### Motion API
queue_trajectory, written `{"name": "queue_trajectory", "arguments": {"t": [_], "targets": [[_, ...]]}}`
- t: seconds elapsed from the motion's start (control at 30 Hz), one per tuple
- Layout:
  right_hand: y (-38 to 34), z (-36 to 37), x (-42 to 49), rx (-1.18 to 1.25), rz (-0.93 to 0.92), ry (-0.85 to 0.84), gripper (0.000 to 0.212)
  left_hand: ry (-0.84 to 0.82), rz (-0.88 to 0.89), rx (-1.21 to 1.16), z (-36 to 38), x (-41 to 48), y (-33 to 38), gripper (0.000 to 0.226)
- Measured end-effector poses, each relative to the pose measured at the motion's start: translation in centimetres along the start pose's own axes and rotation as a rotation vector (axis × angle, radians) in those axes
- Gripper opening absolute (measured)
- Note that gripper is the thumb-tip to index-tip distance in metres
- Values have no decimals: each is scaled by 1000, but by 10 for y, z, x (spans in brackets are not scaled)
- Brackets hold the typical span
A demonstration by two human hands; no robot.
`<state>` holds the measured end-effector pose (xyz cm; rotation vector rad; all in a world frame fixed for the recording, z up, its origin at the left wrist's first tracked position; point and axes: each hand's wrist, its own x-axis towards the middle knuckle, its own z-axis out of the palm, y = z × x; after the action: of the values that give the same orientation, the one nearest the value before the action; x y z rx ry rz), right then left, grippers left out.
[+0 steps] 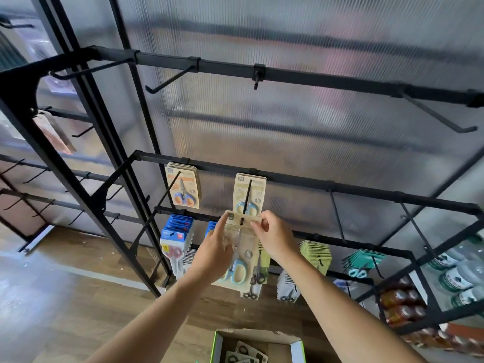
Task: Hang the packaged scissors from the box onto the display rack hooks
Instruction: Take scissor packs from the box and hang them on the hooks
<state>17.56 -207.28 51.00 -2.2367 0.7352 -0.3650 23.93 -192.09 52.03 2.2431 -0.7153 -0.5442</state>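
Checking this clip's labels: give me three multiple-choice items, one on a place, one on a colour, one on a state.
1. Where is the box? A. top left B. bottom edge, below the arms C. far right
2. Handle colour of the held scissors pack? A. light blue B. red C. black
3. What grips that pack? A. nothing; it hangs free B. one hand C. both hands
Key: 1 B, it lies open beneath the forearms; 2 A, blue loops show by the left hand; 3 C, the right hand pinches its top too.

Two hands, left hand and right hand; one held scissors pack; one cardboard box.
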Motion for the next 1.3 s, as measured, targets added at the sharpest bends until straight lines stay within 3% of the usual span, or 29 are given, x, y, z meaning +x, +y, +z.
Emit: {"name": "queue_trajectory", "arguments": {"t": [0.13,0.3,0.4,0.53,0.8,0.93,1.07,1.17,1.3], "targets": [[-1,3,16,31,42,54,21,-34,1,20,-2,15,0,77],[-1,2,47,-20,87,98,23,-78,136,-232,-9,44,17,57],[-1,6,69,-82,147,135,24,-59,152,-130,-16,70,19,61],[-2,11,89,-146,227,198,24,-167,161,-39,-18,103,5,76],[-6,13,102,-257,299,251,26,-270,261,72,-12,145,-8,79],[-7,10,86,-338,314,187,29,-282,334,165,-13,149,-19,79],[16,19,37,-539,175,91,40,-293,274,251,-10,132,-33,74],[36,24,-3,-706,100,-28,52,-303,230,429,1,102,-46,75],[69,26,-55,-707,135,-149,66,-308,245,653,26,56,-62,74]]}}
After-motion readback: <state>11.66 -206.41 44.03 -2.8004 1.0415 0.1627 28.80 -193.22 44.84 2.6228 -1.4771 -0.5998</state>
